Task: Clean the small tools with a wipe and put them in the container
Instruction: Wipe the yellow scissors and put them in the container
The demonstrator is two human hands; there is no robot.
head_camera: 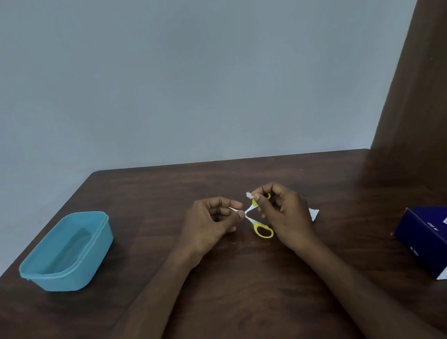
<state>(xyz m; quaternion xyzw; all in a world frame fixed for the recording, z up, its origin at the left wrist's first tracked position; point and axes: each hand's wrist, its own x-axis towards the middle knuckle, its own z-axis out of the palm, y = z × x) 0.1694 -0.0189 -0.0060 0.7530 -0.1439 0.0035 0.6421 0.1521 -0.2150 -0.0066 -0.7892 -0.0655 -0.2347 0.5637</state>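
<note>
While the teal container point(65, 252) sits empty on the counter point(229, 293), cleaning looks barely begun. Well right of the container, the left hand point(209, 226) pinches the opened scissors' point(255, 221) blades, and the right hand point(282, 213) grips a handle and the wipe point(248, 194).

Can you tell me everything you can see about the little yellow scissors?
The scissors are small, with yellow loop handles that look plastic and pale blades. They are spread open in an X above the brown table. The left hand pinches the blades near the pivot; the right hand holds the upper handle with a white wipe.
</note>
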